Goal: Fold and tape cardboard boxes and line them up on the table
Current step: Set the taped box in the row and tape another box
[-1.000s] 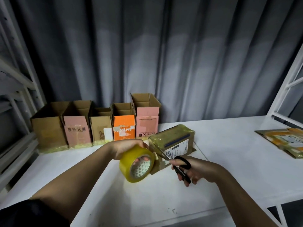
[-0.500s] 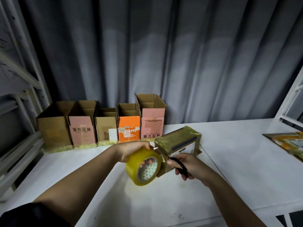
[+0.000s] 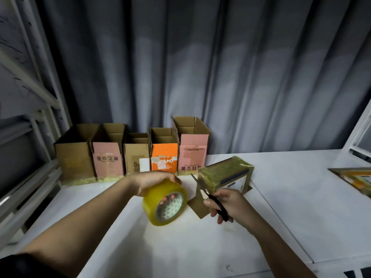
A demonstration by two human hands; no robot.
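My left hand [image 3: 152, 182] grips a big roll of yellow tape [image 3: 165, 203] above the white table [image 3: 200, 247], fingers through its core. My right hand [image 3: 226, 203] holds black scissors [image 3: 210, 195], their blades open and pointing up-left beside the taped box. That small brown box [image 3: 224, 175] lies upside down in the middle of the table, its bottom covered in yellow tape, its loose flaps spread on the table. Several open boxes [image 3: 132, 151] stand in a row along the back left, among them pink, orange and plain brown ones.
A stack of flattened cardboard [image 3: 355, 177] lies at the table's right edge. White metal shelving [image 3: 30, 137] stands on the left and a white frame [image 3: 361, 133] on the right. A grey curtain [image 3: 200, 67] hangs behind the table.
The tape roll has come away from the box toward the left. The scissors have opened and their blades now point up beside the box. The camera has tilted up slightly.
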